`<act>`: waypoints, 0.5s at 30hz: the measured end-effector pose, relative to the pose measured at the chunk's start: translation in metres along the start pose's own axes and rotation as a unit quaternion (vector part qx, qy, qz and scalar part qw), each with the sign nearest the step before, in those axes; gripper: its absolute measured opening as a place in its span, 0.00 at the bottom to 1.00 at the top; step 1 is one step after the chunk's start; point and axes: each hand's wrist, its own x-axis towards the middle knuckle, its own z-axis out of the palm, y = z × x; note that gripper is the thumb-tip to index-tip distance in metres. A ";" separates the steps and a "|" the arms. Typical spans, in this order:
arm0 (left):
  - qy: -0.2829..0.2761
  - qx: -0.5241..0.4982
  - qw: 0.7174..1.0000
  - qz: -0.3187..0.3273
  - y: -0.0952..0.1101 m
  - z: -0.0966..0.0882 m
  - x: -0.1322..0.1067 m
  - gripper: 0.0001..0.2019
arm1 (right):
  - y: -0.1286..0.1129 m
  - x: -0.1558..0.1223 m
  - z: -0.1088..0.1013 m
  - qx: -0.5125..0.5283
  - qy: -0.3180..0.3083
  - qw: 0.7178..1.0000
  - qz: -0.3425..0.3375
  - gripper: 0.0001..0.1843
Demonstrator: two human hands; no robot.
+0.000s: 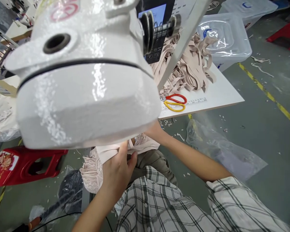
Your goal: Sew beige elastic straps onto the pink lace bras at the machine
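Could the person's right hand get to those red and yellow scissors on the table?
Probably yes: the scissors lie uncovered near the table edge, but the right hand is tucked under the sewing machine.

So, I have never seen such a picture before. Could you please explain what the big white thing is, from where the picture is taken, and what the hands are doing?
The picture comes from a camera worn on a person's head, looking down, so objects close to it look very large. The big white shape is the head of a sewing machine, seen from just above. Below it, the person's left hand grips a piece of pale pink fabric with lace at its edge. The right hand reaches under the machine, so most of it is hidden; I cannot tell what it holds. On the white table behind lie scissors with red and yellow handles and a heap of beige fabric strips. A clear plastic box stands beside the heap, and a red stool is on the floor.
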 end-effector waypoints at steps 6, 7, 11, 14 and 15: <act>-0.005 -0.006 1.000 -0.001 -0.004 0.001 0.000 0.29 | 0.004 -0.014 -0.004 0.056 0.002 0.998 0.042 0.21; -0.005 -0.008 1.000 0.004 -0.005 0.002 -0.001 0.29 | 0.004 -0.016 -0.004 0.056 0.003 0.997 0.046 0.21; -0.012 -0.021 1.000 0.007 -0.008 0.001 -0.004 0.31 | 0.006 -0.024 -0.005 0.073 -0.012 0.995 0.068 0.19; -0.006 -0.036 0.999 0.005 -0.012 0.003 -0.007 0.32 | 0.011 -0.030 -0.003 0.116 -0.025 0.990 0.076 0.18; 0.010 -0.044 0.999 0.007 -0.014 0.005 -0.008 0.33 | 0.012 -0.032 -0.002 0.127 -0.027 0.988 0.078 0.19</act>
